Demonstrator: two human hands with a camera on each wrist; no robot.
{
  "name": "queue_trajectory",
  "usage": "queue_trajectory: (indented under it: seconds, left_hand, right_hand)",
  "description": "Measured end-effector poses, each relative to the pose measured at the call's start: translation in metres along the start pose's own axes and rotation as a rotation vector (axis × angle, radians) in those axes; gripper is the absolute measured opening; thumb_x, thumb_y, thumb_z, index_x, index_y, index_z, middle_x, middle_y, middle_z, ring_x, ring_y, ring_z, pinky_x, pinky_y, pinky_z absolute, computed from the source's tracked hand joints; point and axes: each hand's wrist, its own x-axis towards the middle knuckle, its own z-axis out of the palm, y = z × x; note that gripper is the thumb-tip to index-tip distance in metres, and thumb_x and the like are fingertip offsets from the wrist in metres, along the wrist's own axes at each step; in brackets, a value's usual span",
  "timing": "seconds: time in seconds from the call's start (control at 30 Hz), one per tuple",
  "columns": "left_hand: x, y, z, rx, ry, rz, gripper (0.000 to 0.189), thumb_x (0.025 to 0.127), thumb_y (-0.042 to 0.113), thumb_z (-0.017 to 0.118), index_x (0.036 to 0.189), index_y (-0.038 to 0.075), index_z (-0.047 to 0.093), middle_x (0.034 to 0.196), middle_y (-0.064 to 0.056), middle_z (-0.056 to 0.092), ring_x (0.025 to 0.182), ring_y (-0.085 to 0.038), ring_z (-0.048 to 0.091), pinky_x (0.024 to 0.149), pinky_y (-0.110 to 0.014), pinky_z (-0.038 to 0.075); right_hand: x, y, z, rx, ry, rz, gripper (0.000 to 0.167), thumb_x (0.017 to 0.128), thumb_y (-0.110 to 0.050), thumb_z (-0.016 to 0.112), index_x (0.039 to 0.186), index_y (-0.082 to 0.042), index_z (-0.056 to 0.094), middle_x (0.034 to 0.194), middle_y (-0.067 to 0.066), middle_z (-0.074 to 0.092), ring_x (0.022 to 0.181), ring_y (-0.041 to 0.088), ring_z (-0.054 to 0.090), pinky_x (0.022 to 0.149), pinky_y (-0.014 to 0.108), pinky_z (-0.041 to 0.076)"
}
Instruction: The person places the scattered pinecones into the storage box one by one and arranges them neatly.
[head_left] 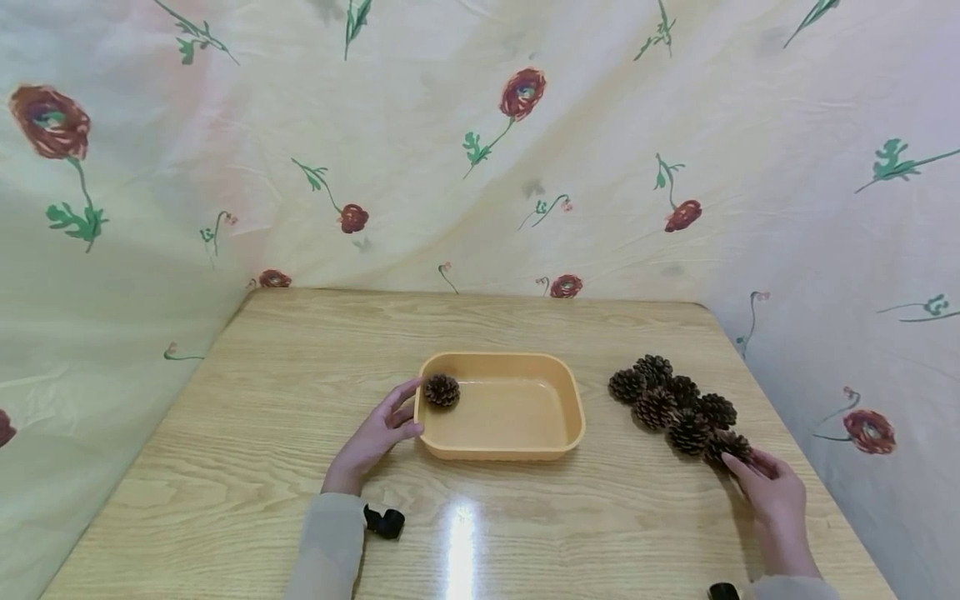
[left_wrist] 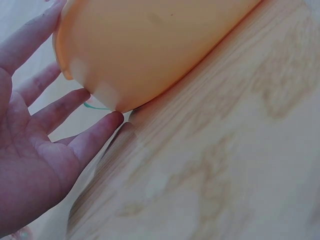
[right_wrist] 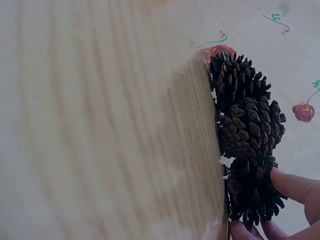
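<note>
A shallow yellow-orange plastic basin (head_left: 501, 454) stands mid-table, with a brown pine cone (head_left: 442, 391) in its back left corner. At the basin's left end, my left hand (head_left: 377, 437) touches the rim and outer wall. Its fingers are spread and fairly straight in the left wrist view, tips on the basin wall (left_wrist: 145, 50). Over on the right lies a cluster of several pine cones (head_left: 656, 408). My right hand (head_left: 776, 493) pinches the nearest pine cone (head_left: 727, 448) between thumb and fingers. That cone (right_wrist: 252, 192) still adjoins the others in the right wrist view.
Light wood-grain tabletop (head_left: 262, 392) spreads around the basin and cones. Flower-printed cloth (head_left: 420, 150) hangs behind and along both sides of the table. A glare streak (head_left: 461, 550) shows near the front. Black wrist devices sit at both cuffs.
</note>
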Motion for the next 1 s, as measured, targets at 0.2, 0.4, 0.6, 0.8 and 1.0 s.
queue_trajectory:
  seconds: [0.2, 0.4, 0.6, 0.8, 1.0]
  left_hand:
    - [-0.001, 0.000, 0.000, 0.004, 0.002, 0.003, 0.074, 0.091, 0.010, 0.066, 0.153, 0.023, 0.027, 0.162, -0.011, 0.017, 0.141, -0.041, 0.033, 0.112, -0.050, 0.034]
    - [0.000, 0.002, 0.000, 0.000, -0.011, 0.019, 0.074, 0.091, 0.012, 0.066, 0.153, 0.023, 0.027, 0.162, -0.011, 0.017, 0.141, -0.041, 0.033, 0.112, -0.051, 0.033]
    - [0.000, 0.001, 0.000, 0.001, -0.010, 0.008, 0.074, 0.091, 0.011, 0.066, 0.153, 0.023, 0.026, 0.162, -0.011, 0.016, 0.141, -0.040, 0.033, 0.112, -0.049, 0.034]
    - [-0.001, -0.001, -0.001, -0.014, -0.006, 0.009, 0.074, 0.091, 0.011, 0.066, 0.153, 0.023, 0.026, 0.162, -0.010, 0.016, 0.141, -0.040, 0.033, 0.112, -0.049, 0.034]
    - [-0.001, 0.000, 0.000, -0.013, -0.006, 0.005, 0.075, 0.092, 0.008, 0.065, 0.154, 0.020, 0.025, 0.162, -0.013, 0.015, 0.142, -0.041, 0.032, 0.112, -0.049, 0.035]
  right_hand:
    - [-0.005, 0.002, -0.005, -0.002, 0.022, 0.023, 0.091, 0.077, -0.040, 0.080, 0.150, -0.012, 0.032, 0.093, -0.024, 0.047, 0.072, -0.017, 0.046, 0.066, 0.006, 0.046]
    - [-0.012, -0.001, -0.009, 0.012, 0.038, 0.010, 0.085, 0.079, -0.038, 0.079, 0.147, -0.017, 0.034, 0.101, -0.019, 0.047, 0.071, -0.018, 0.046, 0.067, 0.005, 0.046]
    - [-0.022, -0.004, -0.009, -0.010, 0.048, -0.002, 0.075, 0.079, -0.039, 0.079, 0.141, -0.023, 0.040, 0.096, -0.024, 0.047, 0.071, -0.018, 0.045, 0.065, 0.004, 0.045]
    - [-0.031, -0.012, 0.000, -0.083, 0.048, -0.035, 0.089, 0.079, -0.045, 0.077, 0.149, -0.013, 0.033, 0.103, -0.021, 0.049, 0.072, -0.020, 0.043, 0.064, 0.002, 0.043]
    - [-0.043, -0.020, 0.010, -0.100, 0.043, -0.078, 0.082, 0.081, -0.044, 0.076, 0.147, -0.015, 0.037, 0.100, -0.023, 0.049, 0.075, -0.020, 0.044, 0.065, 0.002, 0.042]
